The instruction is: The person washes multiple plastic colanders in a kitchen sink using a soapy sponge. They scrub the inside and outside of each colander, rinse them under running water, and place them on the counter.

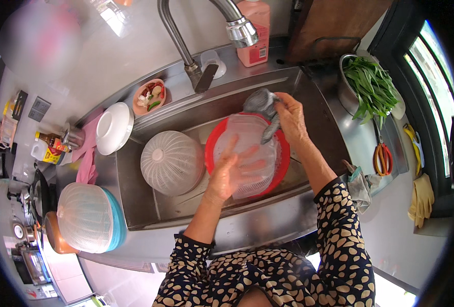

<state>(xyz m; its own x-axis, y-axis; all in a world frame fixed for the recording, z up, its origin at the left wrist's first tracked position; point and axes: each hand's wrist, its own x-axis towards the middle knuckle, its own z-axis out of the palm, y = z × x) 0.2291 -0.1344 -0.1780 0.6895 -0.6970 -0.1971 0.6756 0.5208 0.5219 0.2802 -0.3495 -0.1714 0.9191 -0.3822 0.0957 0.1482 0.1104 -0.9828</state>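
A red basin point(285, 159) sits in the steel sink, with a whitish, see-through basket point(237, 134) tilted in it. My left hand point(228, 174) is over the basket's near left side, fingers spread and smeared by motion; whether it touches cannot be told. At the basin's far right rim, my right hand point(291, 118) is closed on a bunched grey dishcloth point(261, 103), part of which hangs down against the basket. Left of the basin, a white slotted basket point(168, 162) lies upside down on the sink floor.
A faucet point(201, 75) rises behind the sink point(135, 217). White bowls point(115, 128) and a dish of garlic and peppers point(149, 97) stand at the left rim; leafy greens point(373, 84) and orange-handled scissors point(382, 158) at the right. Blue and white baskets point(86, 217) sit near left.
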